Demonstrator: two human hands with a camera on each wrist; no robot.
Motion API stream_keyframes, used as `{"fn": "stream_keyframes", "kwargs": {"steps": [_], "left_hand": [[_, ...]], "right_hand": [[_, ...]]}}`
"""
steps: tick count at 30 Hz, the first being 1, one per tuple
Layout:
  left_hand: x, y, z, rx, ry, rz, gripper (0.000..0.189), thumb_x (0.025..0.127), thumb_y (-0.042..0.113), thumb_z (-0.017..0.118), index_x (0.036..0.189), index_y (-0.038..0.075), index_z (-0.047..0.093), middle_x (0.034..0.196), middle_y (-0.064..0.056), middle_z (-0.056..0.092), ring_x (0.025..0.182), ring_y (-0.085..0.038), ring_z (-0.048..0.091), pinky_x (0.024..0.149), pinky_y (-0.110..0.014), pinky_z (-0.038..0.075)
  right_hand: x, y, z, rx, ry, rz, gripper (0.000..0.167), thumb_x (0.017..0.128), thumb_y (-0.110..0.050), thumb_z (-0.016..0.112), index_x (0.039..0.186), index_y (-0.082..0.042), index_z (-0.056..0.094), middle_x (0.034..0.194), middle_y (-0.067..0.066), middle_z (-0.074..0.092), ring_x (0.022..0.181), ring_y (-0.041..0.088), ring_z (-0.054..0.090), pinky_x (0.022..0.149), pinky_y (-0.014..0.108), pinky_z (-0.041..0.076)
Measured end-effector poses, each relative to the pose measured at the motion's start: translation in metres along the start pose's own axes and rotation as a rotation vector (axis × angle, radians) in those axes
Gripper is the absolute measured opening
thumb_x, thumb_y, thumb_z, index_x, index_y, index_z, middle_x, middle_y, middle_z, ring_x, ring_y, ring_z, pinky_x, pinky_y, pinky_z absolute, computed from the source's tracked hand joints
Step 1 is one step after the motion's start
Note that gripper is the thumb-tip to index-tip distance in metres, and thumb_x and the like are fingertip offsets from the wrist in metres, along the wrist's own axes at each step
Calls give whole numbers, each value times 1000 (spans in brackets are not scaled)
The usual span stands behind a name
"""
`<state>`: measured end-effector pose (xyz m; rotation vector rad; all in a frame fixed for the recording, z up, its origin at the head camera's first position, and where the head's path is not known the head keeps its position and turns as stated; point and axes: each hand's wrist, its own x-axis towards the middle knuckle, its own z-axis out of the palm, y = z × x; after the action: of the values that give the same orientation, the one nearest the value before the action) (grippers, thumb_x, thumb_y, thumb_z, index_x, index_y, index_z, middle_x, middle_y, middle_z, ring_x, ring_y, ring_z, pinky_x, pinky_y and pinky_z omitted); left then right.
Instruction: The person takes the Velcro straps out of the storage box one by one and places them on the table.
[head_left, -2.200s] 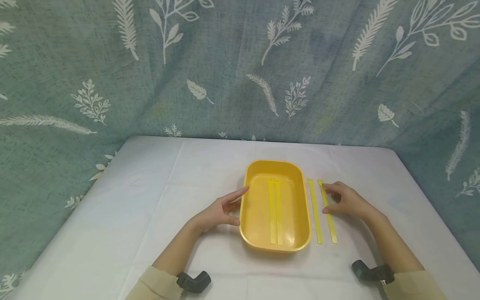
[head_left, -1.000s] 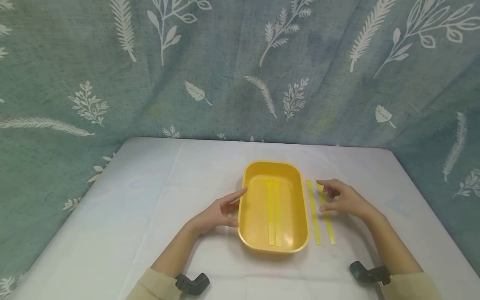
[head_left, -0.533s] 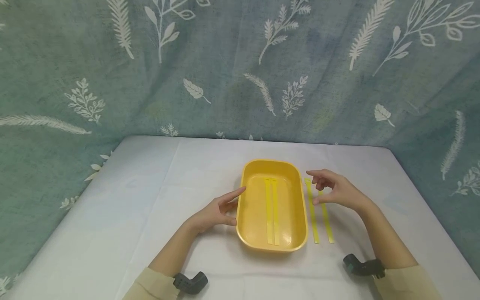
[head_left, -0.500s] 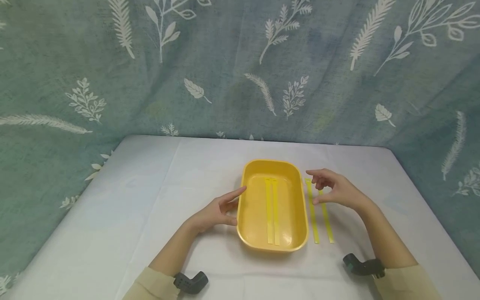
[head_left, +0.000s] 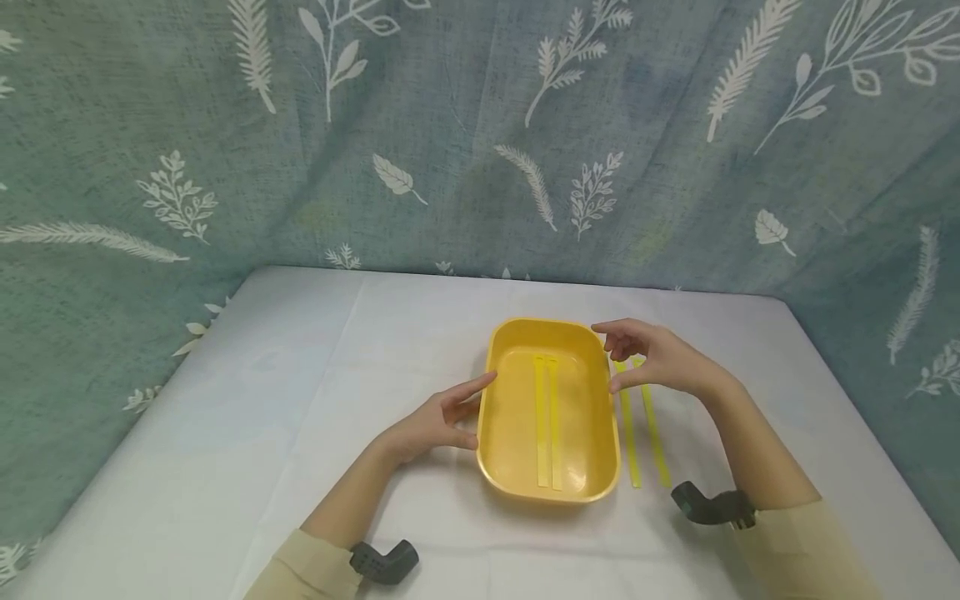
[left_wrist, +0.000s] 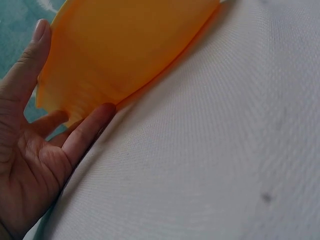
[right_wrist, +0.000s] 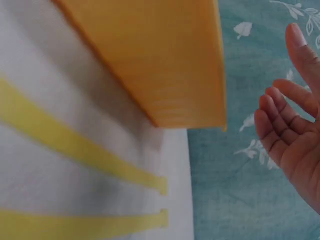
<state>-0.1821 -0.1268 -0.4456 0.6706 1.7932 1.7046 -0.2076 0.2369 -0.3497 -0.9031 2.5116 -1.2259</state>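
A yellow rectangular tub (head_left: pixel 506 417) with rounded corners stands on the table. Inside it lie two flat yellow strips (head_left: pixel 542 425), side by side, each with a small wider head at the far end. My left hand (head_left: pixel 431 429) touches the tub's left side, thumb and fingers spread along its wall (left_wrist: pixel 125 45). By the upper right rim is my right hand (head_left: pixel 663 358), fingers extended and holding nothing; the right wrist view shows it apart from the tub. Below that hand, two more yellow strips (head_left: pixel 631 442) lie on the table, right of the tub, their upper parts partly covered.
A white cloth (head_left: pixel 375 333) covers the table. Behind it hangs a green-blue curtain (head_left: pixel 450 125) with white leaf prints. Each wrist wears a dark camera mount, such as the right one (head_left: pixel 712 505).
My right hand has left the outer strip and moved up and left to the tub's right rim. The strips stay where they were. My left hand keeps its place on the tub.
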Motion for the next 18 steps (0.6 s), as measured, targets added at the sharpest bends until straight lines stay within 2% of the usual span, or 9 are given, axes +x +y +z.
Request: {"fn": "stream_keyframes", "kwargs": {"steps": [6, 12, 14, 18], "left_hand": [[3, 0, 0, -9, -7, 2, 93, 75, 18, 81, 150, 21, 27, 157, 6, 20, 143, -25, 24, 111, -39, 31], [3, -1, 0, -14, -7, -2, 92, 76, 13, 79, 151, 20, 26, 158, 4, 19, 143, -26, 24, 107, -33, 37], [3, -1, 0, -16, -5, -1, 92, 76, 11, 79, 151, 19, 25, 158, 3, 19, 143, -27, 24, 106, -31, 38], [2, 0, -1, -19, -9, 3, 92, 77, 12, 78, 151, 18, 24, 158, 1, 18, 142, -28, 24, 106, -33, 39]], "right_hand": [[15, -11, -4, 21, -49, -19, 72, 73, -14, 80, 136, -1, 47, 106, 11, 56, 97, 31, 55, 90, 29, 51], [33, -18, -3, 94, -68, -21, 71, 73, -12, 81, 135, -2, 49, 104, 9, 57, 94, 20, 57, 91, 43, 50], [39, -20, -2, 128, -70, -10, 70, 73, -11, 80, 135, -2, 50, 105, 11, 56, 96, 22, 57, 92, 44, 49], [51, -21, 1, 178, -80, 10, 66, 76, -9, 78, 135, -2, 50, 109, 19, 55, 102, 36, 55, 92, 37, 50]]}}
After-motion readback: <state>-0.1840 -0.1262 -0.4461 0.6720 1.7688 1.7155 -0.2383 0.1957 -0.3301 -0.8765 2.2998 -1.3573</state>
